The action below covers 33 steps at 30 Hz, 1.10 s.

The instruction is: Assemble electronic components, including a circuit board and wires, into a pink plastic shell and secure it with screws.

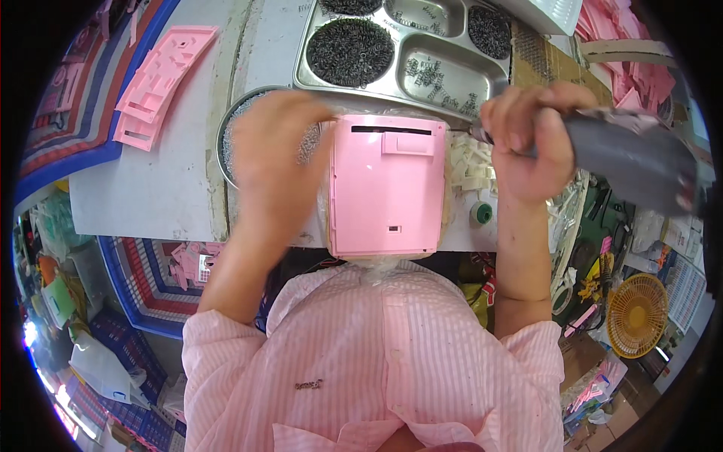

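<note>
A pink plastic casing (385,192) lies flat in front of me, with a long dark slot near its far edge and a small raised box below that slot. My right hand (531,143) grips a dark grey electric screwdriver (633,154). Its tip points left, close to the casing's far right corner. Blurred by motion, my left hand (275,147) is over a round metal bowl (221,143) of small silvery pieces. Its fingertips are near the casing's far left corner; whether they hold anything cannot be made out.
A divided metal tray (301,66) beyond the casing holds piles of small dark metal pieces. Pink moulded parts (162,83) lie at left beside a striped crate (105,132). White plastic pieces (474,166) and a small green-topped spool (480,214) are on the right.
</note>
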Each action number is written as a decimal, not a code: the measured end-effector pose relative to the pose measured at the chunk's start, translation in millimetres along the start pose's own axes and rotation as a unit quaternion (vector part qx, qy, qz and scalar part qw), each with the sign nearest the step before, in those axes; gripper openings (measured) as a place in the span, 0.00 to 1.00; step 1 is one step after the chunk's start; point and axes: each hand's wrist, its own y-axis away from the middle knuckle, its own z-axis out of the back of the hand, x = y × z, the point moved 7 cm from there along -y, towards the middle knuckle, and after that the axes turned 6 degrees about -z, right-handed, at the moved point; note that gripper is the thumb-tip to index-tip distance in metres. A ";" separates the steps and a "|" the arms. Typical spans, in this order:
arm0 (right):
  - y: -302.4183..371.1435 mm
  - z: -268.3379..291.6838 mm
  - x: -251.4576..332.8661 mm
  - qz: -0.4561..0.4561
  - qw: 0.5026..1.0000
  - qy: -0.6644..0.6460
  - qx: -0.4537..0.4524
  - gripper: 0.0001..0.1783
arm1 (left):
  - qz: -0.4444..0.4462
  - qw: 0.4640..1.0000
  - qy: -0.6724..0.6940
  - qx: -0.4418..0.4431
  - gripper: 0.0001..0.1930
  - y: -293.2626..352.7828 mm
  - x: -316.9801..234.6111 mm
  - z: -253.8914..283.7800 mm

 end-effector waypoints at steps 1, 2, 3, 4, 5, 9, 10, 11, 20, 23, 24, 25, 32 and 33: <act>1.1 5.6 -8.7 -0.003 1.000 0.003 -0.014 0.10 | 0.057 0.996 -0.021 0.063 0.08 4.8 23.1 4.1; 2.0 6.6 -16.5 -0.015 0.999 0.006 -0.034 0.08 | 0.114 0.985 -0.045 0.125 0.08 10.7 40.6 9.0; 2.1 5.5 -20.9 -0.024 0.999 0.017 -0.032 0.09 | 0.111 0.979 -0.069 0.158 0.07 18.6 47.1 11.3; 2.4 4.9 -24.2 -0.033 0.999 0.029 -0.031 0.09 | 0.107 0.971 -0.091 0.191 0.07 26.8 52.3 10.4; 1.9 3.3 -26.2 -0.040 0.998 0.040 -0.030 0.09 | 0.101 0.963 -0.114 0.224 0.06 34.0 55.4 9.0; -3.4 2.5 -25.8 -0.057 0.998 0.027 -0.023 0.09 | 0.083 0.974 -0.052 0.203 0.05 36.6 56.7 7.9; -7.6 0.9 -17.2 -0.045 0.999 0.018 -0.001 0.10 | 0.085 0.977 -0.058 0.189 0.04 34.2 58.3 9.8; -12.2 -1.2 -8.8 -0.036 0.999 0.008 0.023 0.11 | 0.091 0.979 -0.064 0.174 0.04 32.8 60.4 11.1; -15.8 -47.1 18.7 -0.073 0.985 -0.064 0.145 0.18 | 0.029 0.995 0.040 0.091 0.03 24.0 51.8 11.6; -13.4 -73.8 12.4 -0.084 0.978 -0.070 0.175 0.18 | 0.016 0.978 0.200 0.058 0.06 29.8 18.3 8.0; -12.0 -83.1 10.9 -0.090 0.978 -0.064 0.174 0.17 | 0.030 0.971 0.227 0.063 0.06 31.4 9.9 4.8; -10.7 -92.9 8.2 -0.096 0.978 -0.061 0.175 0.17 | 0.045 0.964 0.253 0.067 0.06 32.9 2.4 1.9; -11.2 -118.2 -5.3 -0.108 0.979 -0.004 0.172 0.14 | 0.053 0.960 0.271 0.041 0.07 36.8 5.8 5.0; -10.8 -119.7 -7.4 -0.110 0.979 -0.002 0.171 0.14 | 0.050 0.962 0.266 0.042 0.07 37.2 7.2 5.2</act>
